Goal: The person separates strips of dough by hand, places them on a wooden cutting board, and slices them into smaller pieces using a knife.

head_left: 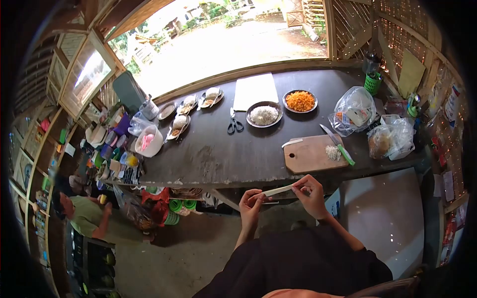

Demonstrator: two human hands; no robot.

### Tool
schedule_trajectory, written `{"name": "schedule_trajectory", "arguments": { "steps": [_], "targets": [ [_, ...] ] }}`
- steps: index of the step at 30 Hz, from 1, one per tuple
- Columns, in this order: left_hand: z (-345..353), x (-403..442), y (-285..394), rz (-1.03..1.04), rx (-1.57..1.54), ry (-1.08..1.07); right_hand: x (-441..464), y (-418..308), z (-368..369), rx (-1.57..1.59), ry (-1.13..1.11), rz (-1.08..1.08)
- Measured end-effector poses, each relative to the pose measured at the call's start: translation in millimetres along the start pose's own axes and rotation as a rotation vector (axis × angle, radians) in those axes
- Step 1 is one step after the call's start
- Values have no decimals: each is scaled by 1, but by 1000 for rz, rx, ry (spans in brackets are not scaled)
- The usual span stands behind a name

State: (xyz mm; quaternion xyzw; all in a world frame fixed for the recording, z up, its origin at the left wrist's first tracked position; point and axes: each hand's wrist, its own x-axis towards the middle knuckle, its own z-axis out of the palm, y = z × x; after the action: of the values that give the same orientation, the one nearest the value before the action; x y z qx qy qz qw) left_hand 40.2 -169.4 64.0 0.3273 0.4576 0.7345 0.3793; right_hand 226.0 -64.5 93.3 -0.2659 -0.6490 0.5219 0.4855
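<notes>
A pale, thin strip (278, 190) is held level between both hands in front of the counter edge. My left hand (251, 204) pinches its left end, and my right hand (309, 192) pinches the right end. Just beyond the hands, a wooden cutting board (310, 158) lies on the dark counter (208, 159). On the board are a small pile of chopped white pieces (333, 153), a knife with a green handle (345, 153) and a short pale strip (292, 142) at the upper left edge.
Plates of white shreds (264, 114) and orange pieces (300, 101) stand behind the board. Black scissors (235, 125) lie left of them. Plastic bags (391, 137) are at the right, a white tub (149, 141) at the left. Another person (87, 214) is at the lower left.
</notes>
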Motion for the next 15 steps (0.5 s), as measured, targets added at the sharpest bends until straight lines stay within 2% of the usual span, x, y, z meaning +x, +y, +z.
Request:
{"name": "schedule_trajectory", "arguments": {
  "steps": [8,10,15],
  "targets": [
    [46,47,-22,2,-31,4,43,24,-39,-37,80,-8],
    [54,55,-26,-5,89,14,51,27,-46,-72,124,3],
    [72,62,-38,-12,117,50,60,40,-60,-5,131,40]
  ]
}}
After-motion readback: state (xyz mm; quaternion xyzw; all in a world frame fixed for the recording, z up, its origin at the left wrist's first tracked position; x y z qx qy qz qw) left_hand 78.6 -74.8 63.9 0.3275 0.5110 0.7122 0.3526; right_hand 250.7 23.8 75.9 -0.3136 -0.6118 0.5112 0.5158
